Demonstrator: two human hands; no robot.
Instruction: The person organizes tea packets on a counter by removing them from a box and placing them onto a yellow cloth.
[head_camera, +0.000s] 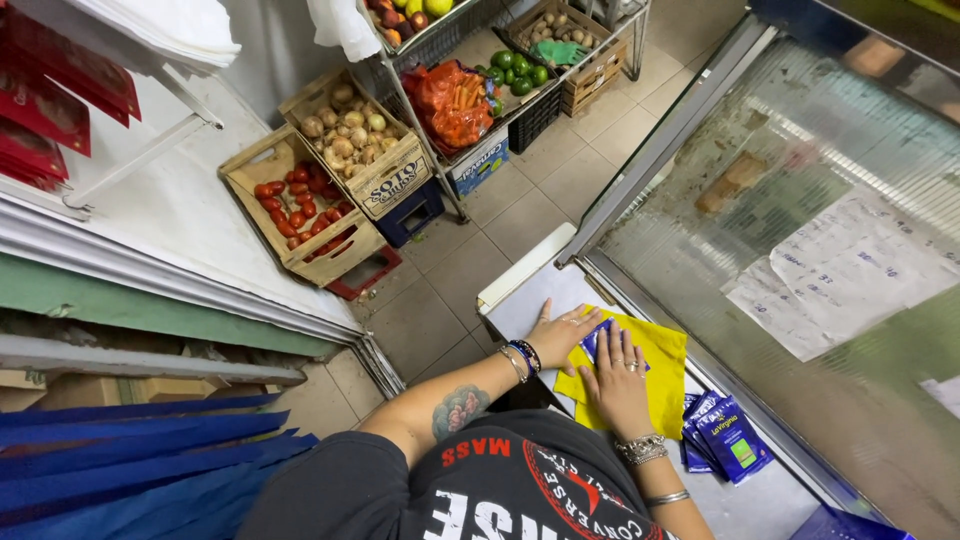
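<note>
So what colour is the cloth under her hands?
The cloth is bright yellow, clearest in the head view.

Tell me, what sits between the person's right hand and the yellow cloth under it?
In the head view, a small blue packet lies on the yellow cloth. Both the right hand and the left hand rest flat on it.

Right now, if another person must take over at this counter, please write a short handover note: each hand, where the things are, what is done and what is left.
Left hand: flat, palm down, on the white counter top at the yellow cloth's left edge; holds nothing.
Right hand: flat, pressing a blue sachet onto the yellow cloth.
Things: the cloth lies spread beside the glass display case; a small stack of blue sachets lies right of the cloth.
Done: one sachet is on the cloth.
Left: the stack is off the cloth, untouched.
</note>
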